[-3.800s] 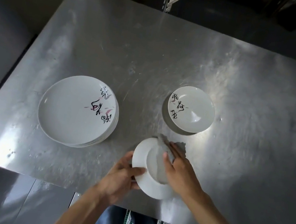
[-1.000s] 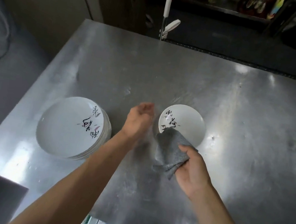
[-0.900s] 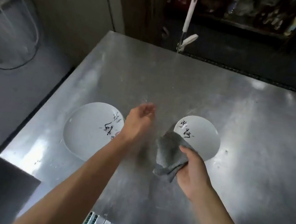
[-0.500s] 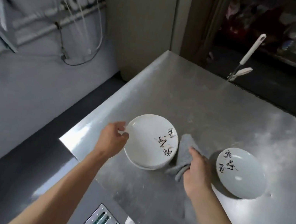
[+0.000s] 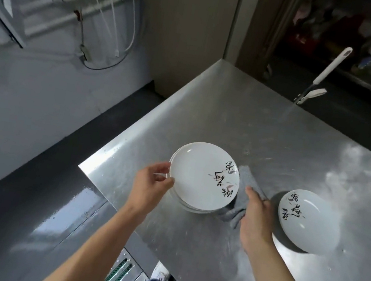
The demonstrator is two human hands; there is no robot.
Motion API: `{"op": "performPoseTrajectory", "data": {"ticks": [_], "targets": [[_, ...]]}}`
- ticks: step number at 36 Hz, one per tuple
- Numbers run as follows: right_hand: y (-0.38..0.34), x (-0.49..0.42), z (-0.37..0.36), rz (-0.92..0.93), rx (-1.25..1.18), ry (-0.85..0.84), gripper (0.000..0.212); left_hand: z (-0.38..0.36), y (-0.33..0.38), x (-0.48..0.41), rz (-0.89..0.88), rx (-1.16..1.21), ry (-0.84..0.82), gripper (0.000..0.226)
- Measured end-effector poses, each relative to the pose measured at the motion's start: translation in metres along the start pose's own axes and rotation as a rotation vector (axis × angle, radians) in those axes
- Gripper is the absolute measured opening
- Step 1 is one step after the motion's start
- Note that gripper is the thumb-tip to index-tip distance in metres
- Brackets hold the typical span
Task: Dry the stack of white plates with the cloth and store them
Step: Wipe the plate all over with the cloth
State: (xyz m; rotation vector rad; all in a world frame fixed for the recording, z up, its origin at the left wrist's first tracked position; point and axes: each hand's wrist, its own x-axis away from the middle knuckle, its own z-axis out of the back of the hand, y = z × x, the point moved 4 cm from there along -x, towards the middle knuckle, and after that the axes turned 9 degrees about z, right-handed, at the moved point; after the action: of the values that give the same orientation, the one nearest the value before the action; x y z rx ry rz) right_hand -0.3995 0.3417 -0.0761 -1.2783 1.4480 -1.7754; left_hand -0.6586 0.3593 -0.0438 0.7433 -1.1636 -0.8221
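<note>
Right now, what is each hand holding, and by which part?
The left hand pinches the top white plate at its left rim; the right hand grips the grey cloth by its bunched middle.

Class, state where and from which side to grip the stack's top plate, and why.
Take the top plate by its left rim, from the left, thumb on top, fingers under: the upturned rim overhangs where the left hand pinches it. The cloth and right hand crowd the right side.
</note>
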Motion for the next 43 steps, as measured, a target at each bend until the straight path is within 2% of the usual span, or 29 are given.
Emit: {"op": "performPoseTrajectory", "data": {"ticks": [5,12,19,27,31,35,37,40,43], "targets": [[0.006,-0.004,0.001,-0.027,-0.033,0.027,0.021,-0.004,0.003,-0.001,0.031,0.076,-0.075,0.029],[0.001,0.006,0.024,-0.046,-0.138,0.087,0.026,-0.032,0.015,0.011,0.077,0.140,-0.300,0.035],[-0.020,0.027,0.101,-0.063,-0.199,0.268,0.021,-0.100,0.027,0.045,0.069,0.055,-0.439,0.056],[-0.004,0.064,0.199,-0.119,-0.230,0.499,0.025,-0.158,0.011,0.090,0.078,0.024,-0.634,0.059],[0.010,0.083,0.225,-0.081,-0.164,0.579,0.027,-0.171,-0.015,0.100,0.147,0.016,-0.717,0.062],[0.026,0.096,0.225,-0.038,-0.062,0.595,0.026,-0.180,-0.047,0.105,0.235,-0.026,-0.710,0.064],[0.033,0.100,0.217,-0.022,0.011,0.573,0.028,-0.183,-0.061,0.105,0.282,-0.055,-0.683,0.067],[0.044,0.104,0.199,0.014,0.139,0.528,0.032,-0.185,-0.077,0.106,0.339,-0.104,-0.625,0.056],[0.058,0.104,0.173,0.028,0.366,0.386,0.036,-0.185,-0.090,0.109,0.399,-0.125,-0.561,0.057]]}}
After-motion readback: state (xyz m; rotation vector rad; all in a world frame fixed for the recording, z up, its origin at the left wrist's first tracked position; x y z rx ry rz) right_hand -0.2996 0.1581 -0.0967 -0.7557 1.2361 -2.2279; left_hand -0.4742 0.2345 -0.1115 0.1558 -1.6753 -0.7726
